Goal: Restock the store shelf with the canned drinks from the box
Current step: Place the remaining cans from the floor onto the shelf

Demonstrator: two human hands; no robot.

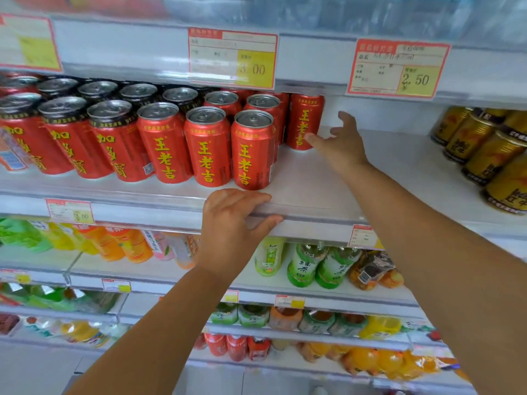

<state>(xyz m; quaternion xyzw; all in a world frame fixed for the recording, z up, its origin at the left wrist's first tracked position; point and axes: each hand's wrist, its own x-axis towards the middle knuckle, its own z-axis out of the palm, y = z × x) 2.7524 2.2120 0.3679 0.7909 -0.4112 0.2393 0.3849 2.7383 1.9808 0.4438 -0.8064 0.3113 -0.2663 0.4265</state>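
Note:
Red cans with yellow characters stand in rows on the white shelf (313, 183). The front row ends with a can (252, 151) near the shelf's front edge. Further back a single red can (304, 122) stands upright at the right end of the rows. My right hand (340, 141) reaches into the shelf just right of that can, fingers spread and relaxed, one fingertip at the can's side, holding nothing. My left hand (231, 226) grips the shelf's front rail, fingers over the top edge and thumb on the face below. The box is out of view.
Gold cans (490, 155) fill the shelf's right end, with bare white shelf between them and the red cans. Price tags (232, 58) hang from the shelf above. Lower shelves hold green tea bottles (308, 263) and orange juice bottles (125, 243).

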